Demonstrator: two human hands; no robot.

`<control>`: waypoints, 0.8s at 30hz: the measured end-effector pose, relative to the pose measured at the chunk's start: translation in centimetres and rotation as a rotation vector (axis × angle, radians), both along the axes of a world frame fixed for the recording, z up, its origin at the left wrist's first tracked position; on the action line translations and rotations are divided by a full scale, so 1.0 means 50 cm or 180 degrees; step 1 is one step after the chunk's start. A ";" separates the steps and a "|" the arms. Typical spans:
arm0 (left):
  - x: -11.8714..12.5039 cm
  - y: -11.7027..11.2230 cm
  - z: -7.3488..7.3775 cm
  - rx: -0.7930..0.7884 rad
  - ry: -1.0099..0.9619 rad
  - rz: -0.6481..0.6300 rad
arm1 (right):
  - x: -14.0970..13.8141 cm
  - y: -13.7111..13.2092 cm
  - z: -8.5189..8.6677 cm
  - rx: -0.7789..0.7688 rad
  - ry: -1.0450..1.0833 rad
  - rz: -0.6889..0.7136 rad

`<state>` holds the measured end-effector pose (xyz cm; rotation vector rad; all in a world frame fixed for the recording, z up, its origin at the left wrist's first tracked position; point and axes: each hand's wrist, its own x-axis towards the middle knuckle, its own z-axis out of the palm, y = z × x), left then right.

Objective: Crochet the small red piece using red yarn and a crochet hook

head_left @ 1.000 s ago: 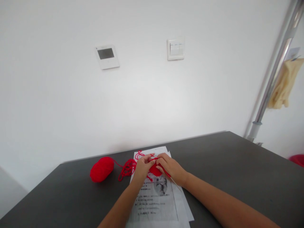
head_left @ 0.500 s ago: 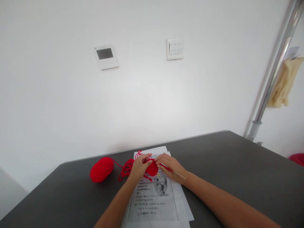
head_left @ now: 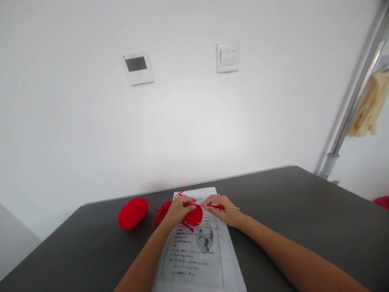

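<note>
A round piece of red crochet work [head_left: 194,215] is pinched by its upper left edge in my left hand [head_left: 179,210]. A strand of red yarn runs over that hand's fingers. My right hand [head_left: 224,209] grips a crochet hook [head_left: 217,207] with a red handle and a pale metal shaft pointing right. The hook's working tip is at the upper right edge of the piece, too small to make out. A small yellow marker [head_left: 200,224] hangs from the lower edge. Left of my left hand lies a loose red openwork piece [head_left: 161,214].
A ball of red yarn [head_left: 133,213] rests on the dark table [head_left: 100,251], its strand leading right. Printed sheets [head_left: 194,263] lie under my hands. Behind the table stands a white wall with a switch panel [head_left: 228,59]; a metal pole [head_left: 352,103] rises at the right.
My right hand and the hook have shifted slightly right, away from my left hand, and the hook has turned closer to level. The view has moved a little.
</note>
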<state>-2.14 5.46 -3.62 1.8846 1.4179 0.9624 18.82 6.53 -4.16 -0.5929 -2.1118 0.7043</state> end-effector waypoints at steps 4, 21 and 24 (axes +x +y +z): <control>-0.006 -0.002 0.007 0.0011 0.0005 -0.0146 | 0.002 0.003 0.004 -0.0369 0.0168 0.0132; 0.005 -0.030 0.008 -0.1828 -0.2054 -0.0208 | -0.018 -0.009 0.000 -0.0906 0.0764 0.0327; 0.007 -0.032 0.008 -0.1906 -0.2098 -0.0257 | -0.016 -0.013 0.000 -0.0323 0.0608 0.0435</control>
